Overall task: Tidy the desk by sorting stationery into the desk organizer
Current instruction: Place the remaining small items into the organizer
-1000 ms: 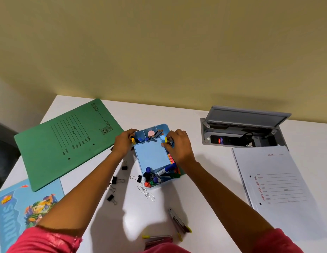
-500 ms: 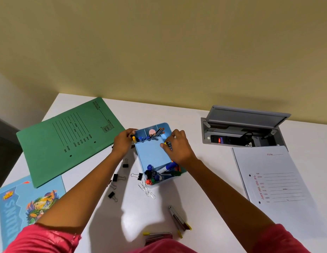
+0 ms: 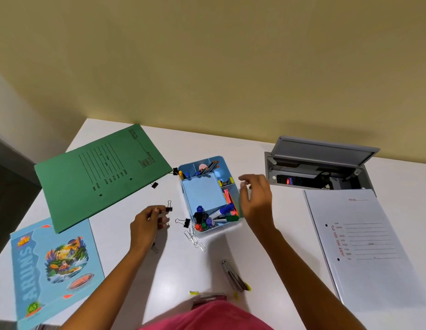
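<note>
The light blue desk organizer (image 3: pixel 219 163) stands mid-desk, holding markers, pencils, push pins and a blue notepad. My left hand (image 3: pixel 149 223) is to its left and pinches a black binder clip (image 3: pixel 168 209) just above the desk. My right hand (image 3: pixel 256 197) hovers beside the organizer's right wall with relaxed, spread fingers and holds nothing. Another binder clip (image 3: pixel 184 222) and several paper clips (image 3: pixel 195 238) lie at the organizer's front left corner. Two more binder clips (image 3: pixel 154 185) sit at the green folder's edge.
A green folder (image 3: pixel 100 179) lies at the left, a blue notebook (image 3: pixel 52 265) in front of it. A white file (image 3: pixel 369 244) lies at the right, behind it an open grey socket box (image 3: pixel 319 167). A stapler (image 3: pixel 234 275) and a red stapler (image 3: pixel 208 297) lie near me.
Both hands have let go of the organizer. My left hand moved toward me and picked up a binder clip; my right hand drew back to the right, now open.
</note>
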